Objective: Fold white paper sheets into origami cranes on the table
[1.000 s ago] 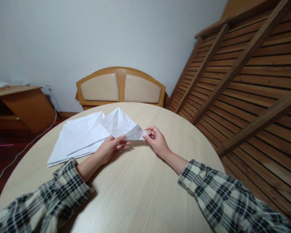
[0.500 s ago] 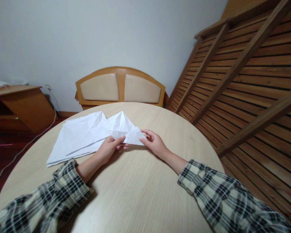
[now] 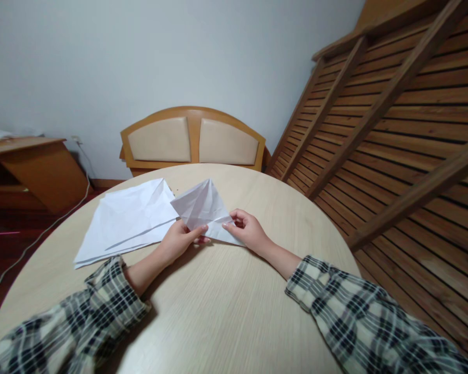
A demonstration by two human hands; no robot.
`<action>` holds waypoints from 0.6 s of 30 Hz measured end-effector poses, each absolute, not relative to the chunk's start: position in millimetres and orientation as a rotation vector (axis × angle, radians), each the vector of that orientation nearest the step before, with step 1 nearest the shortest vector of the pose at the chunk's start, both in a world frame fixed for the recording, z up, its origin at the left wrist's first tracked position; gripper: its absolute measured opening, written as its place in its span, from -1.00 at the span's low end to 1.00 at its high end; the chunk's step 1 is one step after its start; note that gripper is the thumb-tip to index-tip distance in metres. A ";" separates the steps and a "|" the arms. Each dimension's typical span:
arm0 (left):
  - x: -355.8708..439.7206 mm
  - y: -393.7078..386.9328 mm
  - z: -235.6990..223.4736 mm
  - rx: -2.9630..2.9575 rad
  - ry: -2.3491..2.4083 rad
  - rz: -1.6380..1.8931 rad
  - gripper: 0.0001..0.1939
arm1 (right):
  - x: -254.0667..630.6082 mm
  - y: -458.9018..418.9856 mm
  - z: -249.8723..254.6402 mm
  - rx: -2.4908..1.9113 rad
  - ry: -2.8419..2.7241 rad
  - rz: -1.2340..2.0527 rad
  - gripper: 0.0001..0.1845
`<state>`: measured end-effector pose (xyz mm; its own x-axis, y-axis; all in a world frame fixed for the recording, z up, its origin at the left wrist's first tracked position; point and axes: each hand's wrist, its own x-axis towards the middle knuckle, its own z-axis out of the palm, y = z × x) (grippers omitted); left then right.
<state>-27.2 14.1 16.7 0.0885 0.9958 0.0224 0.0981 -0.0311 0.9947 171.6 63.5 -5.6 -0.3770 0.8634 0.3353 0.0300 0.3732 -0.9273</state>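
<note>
A creased white folded paper (image 3: 202, 208) is held just above the round table (image 3: 218, 306), its point aimed away from me. My left hand (image 3: 179, 240) pinches its near left edge between thumb and fingers. My right hand (image 3: 246, 231) pinches the near right corner, fingers curled. Both hands are closed on the same sheet. To the left of it, a stack of white paper sheets (image 3: 128, 221) lies flat on the table, close to my left hand.
A wooden chair with padded back (image 3: 193, 140) stands at the table's far side. A slatted wooden frame (image 3: 393, 130) leans along the right. A low wooden desk (image 3: 35, 166) and a white cable (image 3: 42, 234) lie at the left.
The folded paper has turned and drawn in: its right corner came nearer and leftward with my right hand, and the sheet now stands narrower and clear of the stack.
</note>
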 end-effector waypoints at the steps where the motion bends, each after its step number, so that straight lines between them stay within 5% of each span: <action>1: -27.2 14.4 16.9 1.348 1.248 1.115 -0.79 | 171.4 63.6 -6.0 -0.809 -1.709 1.104 -0.75; 18: -31.3 18.3 10.7 1.227 1.105 1.274 -0.76 | 171.0 65.0 -4.9 -0.965 -1.639 1.099 -0.65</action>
